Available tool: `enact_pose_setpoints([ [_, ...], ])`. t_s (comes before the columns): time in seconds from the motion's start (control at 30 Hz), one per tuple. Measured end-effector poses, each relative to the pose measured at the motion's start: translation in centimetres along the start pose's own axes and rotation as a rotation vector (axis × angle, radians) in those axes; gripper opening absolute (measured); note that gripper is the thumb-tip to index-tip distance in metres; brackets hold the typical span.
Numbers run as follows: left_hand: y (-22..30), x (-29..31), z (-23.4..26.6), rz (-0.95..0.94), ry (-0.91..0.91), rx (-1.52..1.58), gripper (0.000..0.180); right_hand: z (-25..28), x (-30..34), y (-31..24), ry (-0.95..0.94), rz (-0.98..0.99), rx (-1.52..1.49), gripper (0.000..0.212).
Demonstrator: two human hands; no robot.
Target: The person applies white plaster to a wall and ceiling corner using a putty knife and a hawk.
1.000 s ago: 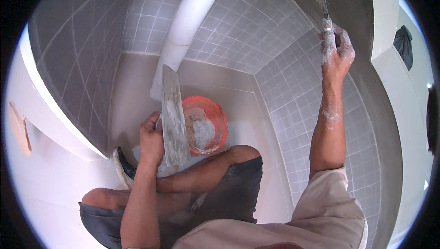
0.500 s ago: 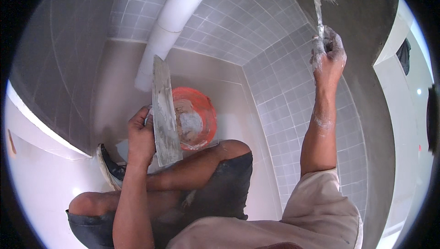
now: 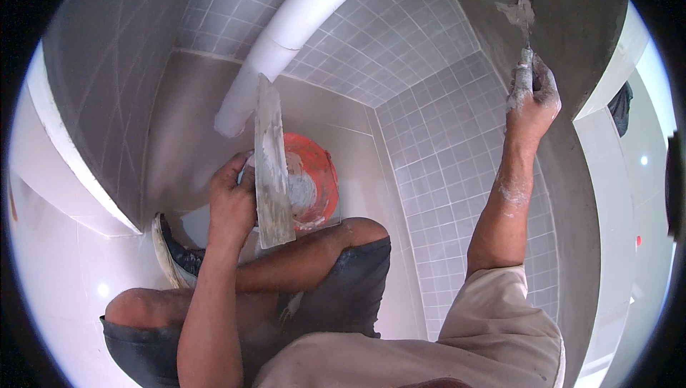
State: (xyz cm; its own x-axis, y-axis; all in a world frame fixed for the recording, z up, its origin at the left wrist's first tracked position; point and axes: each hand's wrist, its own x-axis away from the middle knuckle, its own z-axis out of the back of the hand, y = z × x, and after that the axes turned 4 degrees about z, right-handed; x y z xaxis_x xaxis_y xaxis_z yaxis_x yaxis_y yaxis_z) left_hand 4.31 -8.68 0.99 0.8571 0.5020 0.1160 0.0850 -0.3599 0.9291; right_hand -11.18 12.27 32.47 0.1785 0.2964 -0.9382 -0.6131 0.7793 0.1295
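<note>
My left hand is closed on the handle behind a long flat plastering trowel, whose smeared blade stands almost on edge. My right arm reaches up to the right, where my right hand, coated with white paste, grips a putty knife by its handle. The knife's blade meets a patch of wet filler on the dark grey wall, just under a dark gap. Partly behind the trowel, an orange-red bucket holds pale, wet paste.
A thick white pipe slants down past the grey tiled wall. My bent legs lie below the bucket. A dark panel rises at the left, and a dark cloth hangs beyond the wall at the right.
My right hand has shifted slightly right and down, and the putty knife's blade now shows narrower. The trowel in my left hand has moved right and turned more edge-on, covering part of the bucket.
</note>
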Motion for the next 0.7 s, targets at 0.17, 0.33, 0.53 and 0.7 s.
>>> enact_pose_setpoints([
  [0.17, -0.5, -0.1, 0.4, -0.059, -0.032, -0.040, 0.025, 0.0, 0.0, -2.6, 0.031, -0.308, -0.378, 0.027],
  [0.33, -0.5, -0.2, 0.5, -0.029, -0.030, -0.014, 0.025, 0.4, 0.3, -1.7, 0.054, -0.369, -0.419, 0.027],
  [0.53, 0.2, -0.1, 0.5, -0.008, -0.061, 0.064, 0.025, 1.0, 1.2, -0.8, 0.077, -0.357, -0.444, 0.026],
  [0.7, -0.2, -0.1, 0.4, 0.006, -0.041, 0.090, 0.025, 1.4, 1.6, -1.3, 0.079, -0.346, -0.403, 0.025],
])
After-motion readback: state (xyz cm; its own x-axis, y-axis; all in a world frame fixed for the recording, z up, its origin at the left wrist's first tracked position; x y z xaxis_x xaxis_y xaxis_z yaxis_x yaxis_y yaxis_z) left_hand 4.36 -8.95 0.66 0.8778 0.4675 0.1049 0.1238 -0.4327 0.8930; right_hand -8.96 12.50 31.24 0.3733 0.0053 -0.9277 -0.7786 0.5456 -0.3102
